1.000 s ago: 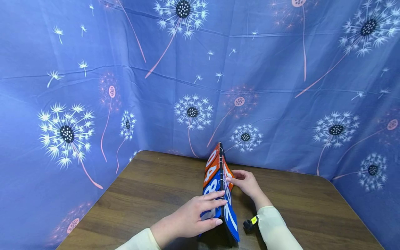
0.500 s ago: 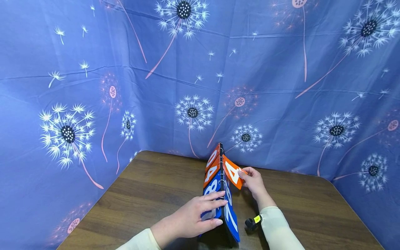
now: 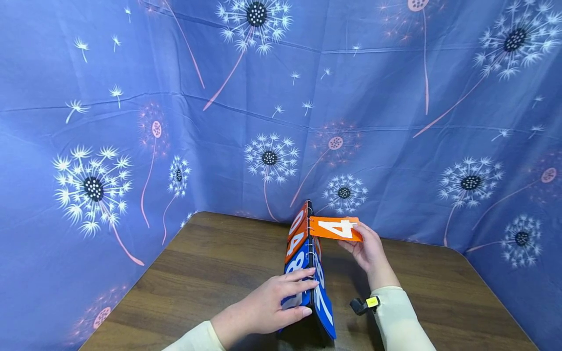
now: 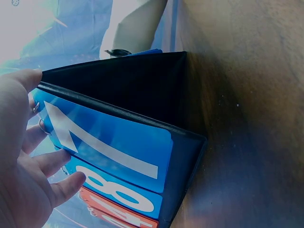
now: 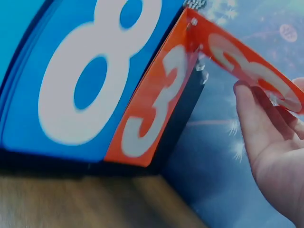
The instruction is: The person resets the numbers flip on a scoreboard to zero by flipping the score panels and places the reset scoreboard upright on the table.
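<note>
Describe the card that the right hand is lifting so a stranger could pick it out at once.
On the brown wooden table stands a tent-shaped flip scoreboard with blue and orange number cards. The right hand holds one orange card with a white 4 out level from the rings, the only card raised.

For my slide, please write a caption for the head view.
Right hand lifts orange 4 card while left hand steadies scoreboard.

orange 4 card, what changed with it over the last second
The right hand took hold of the orange 4 card lying against the flip scoreboard and swung it up on its rings; it now sticks out level to the right, and an orange 3 shows beneath. The left hand stayed flat on the blue cards, and the scoreboard did not shift on the table.
</note>
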Motion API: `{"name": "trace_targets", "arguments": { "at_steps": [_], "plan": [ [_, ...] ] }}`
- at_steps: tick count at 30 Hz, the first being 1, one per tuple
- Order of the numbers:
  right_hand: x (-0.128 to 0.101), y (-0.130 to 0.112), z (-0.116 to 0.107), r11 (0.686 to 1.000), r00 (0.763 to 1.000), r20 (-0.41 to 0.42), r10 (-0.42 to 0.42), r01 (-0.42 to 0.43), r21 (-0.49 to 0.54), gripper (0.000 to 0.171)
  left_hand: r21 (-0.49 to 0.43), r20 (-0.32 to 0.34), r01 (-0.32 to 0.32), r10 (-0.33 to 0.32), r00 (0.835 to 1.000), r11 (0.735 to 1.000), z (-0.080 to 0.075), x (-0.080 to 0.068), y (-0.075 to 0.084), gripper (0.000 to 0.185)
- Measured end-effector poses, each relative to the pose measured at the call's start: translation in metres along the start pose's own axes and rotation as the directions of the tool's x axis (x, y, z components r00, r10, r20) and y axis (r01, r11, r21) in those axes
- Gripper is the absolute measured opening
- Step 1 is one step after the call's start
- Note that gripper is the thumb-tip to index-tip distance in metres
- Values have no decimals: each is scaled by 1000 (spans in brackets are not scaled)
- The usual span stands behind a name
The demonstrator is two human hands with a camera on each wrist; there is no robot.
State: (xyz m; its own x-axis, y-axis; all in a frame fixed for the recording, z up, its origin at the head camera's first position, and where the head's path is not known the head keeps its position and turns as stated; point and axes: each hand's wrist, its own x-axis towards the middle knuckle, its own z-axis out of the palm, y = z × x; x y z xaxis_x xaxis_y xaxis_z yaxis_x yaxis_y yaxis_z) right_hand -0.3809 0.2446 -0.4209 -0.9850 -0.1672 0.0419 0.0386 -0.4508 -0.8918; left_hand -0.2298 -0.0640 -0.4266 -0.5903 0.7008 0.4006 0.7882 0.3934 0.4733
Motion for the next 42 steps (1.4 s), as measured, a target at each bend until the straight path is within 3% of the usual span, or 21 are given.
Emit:
{"name": "trace_targets", "arguments": {
  "at_steps": [3, 6, 10, 20, 23, 25, 27, 29, 32, 34, 37, 42],
  "plan": [
    [-4, -5, 7, 994, 991, 113, -76, 67, 88, 60, -5, 1, 5, -5, 1000, 1000, 0, 0, 0, 51],
    [-6, -7, 14, 984, 966, 208, -156, 133, 118, 51, -6, 3, 9, -9, 1000, 1000, 0, 0, -1, 51],
    [-8, -7, 25, 978, 949, 243, -203, 185, 94, 39, -8, 7, 10, -10, 1000, 1000, -1, 0, -1, 50],
    [-3, -15, 64, 964, 958, 216, -189, 223, -147, 54, 10, -5, -6, 6, 1000, 1000, 0, 0, -1, 49],
    [4, -18, 79, 937, 956, 223, -190, 244, -248, 56, 15, -10, -12, 13, 1000, 1000, 0, 0, -1, 50],
    [8, -20, 89, 902, 955, 226, -191, 262, -344, 58, 23, -13, -19, 19, 1000, 1000, 1, 0, -2, 50],
    [13, -23, 98, 855, 951, 243, -191, 282, -435, 60, 30, -15, -28, 28, 999, 999, 1, 1, -2, 50],
    [17, -26, 108, 784, 944, 274, -185, 310, -538, 60, 28, -18, -32, 33, 999, 999, 1, 1, -2, 50],
    [19, -30, 123, 637, 920, 350, -176, 377, -672, 57, 15, -20, -38, 39, 999, 999, 2, 1, -2, 49],
    [22, -31, 130, 516, 904, 395, -163, 420, -747, 55, 6, -22, -43, 43, 999, 999, 2, 1, -3, 49],
    [25, -30, 137, 368, 886, 446, -125, 459, -808, 52, 2, -17, -44, 44, 999, 999, 1, 1, -3, 49],
    [31, -25, 143, 184, 871, 489, -41, 488, -853, 46, 3, -9, -35, 35, 999, 999, 1, 1, -3, 50]
  ]
}}
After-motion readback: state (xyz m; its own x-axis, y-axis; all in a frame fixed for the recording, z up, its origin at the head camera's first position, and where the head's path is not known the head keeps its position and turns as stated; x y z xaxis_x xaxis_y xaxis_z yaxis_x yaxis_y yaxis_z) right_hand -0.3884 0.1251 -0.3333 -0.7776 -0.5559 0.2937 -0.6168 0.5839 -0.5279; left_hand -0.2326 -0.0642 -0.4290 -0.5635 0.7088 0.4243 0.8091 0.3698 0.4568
